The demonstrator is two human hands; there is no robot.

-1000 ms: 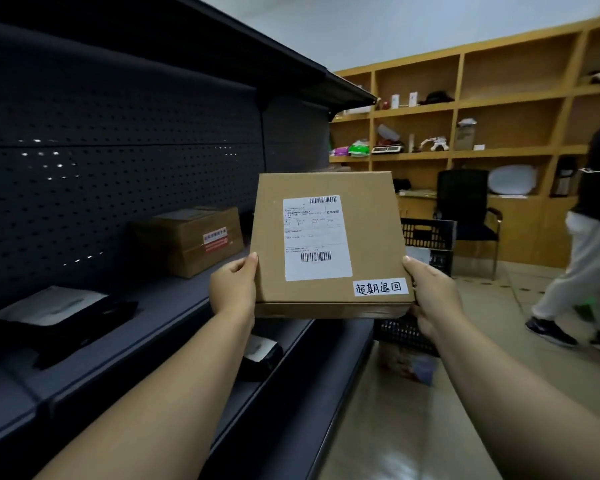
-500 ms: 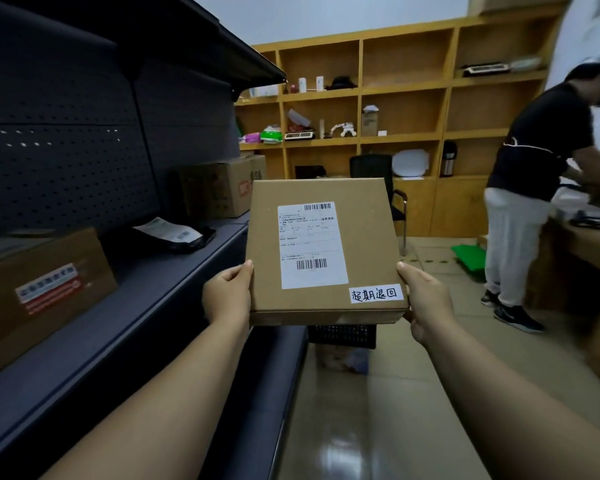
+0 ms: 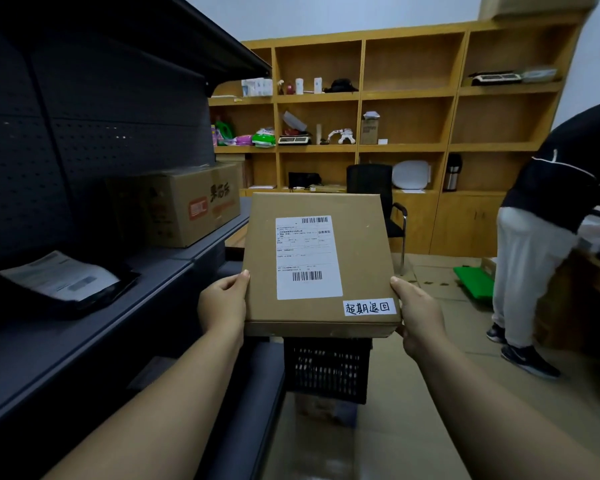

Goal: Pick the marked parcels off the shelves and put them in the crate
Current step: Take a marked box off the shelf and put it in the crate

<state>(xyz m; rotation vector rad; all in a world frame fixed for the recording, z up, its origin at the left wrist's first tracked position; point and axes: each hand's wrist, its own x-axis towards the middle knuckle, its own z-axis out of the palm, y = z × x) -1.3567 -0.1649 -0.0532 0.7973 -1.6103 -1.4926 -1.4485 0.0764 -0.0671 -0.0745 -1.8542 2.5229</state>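
A flat brown cardboard parcel is held up in front of me, with a white shipping label and a small handwritten white sticker at its lower right corner. My left hand grips its left edge and my right hand grips its right edge. Just below and behind the parcel, a black slotted crate stands on the floor at the end of the dark shelving; its top is hidden by the parcel.
Dark metal shelves run along my left, carrying a black mailer bag and a large carton. A person in a black top bends over at the right. Wooden shelving and a black chair stand behind.
My view has moved forward along the shelves while both hands keep holding the parcel. The crate now lies directly beneath the parcel, and the large carton has come closer.
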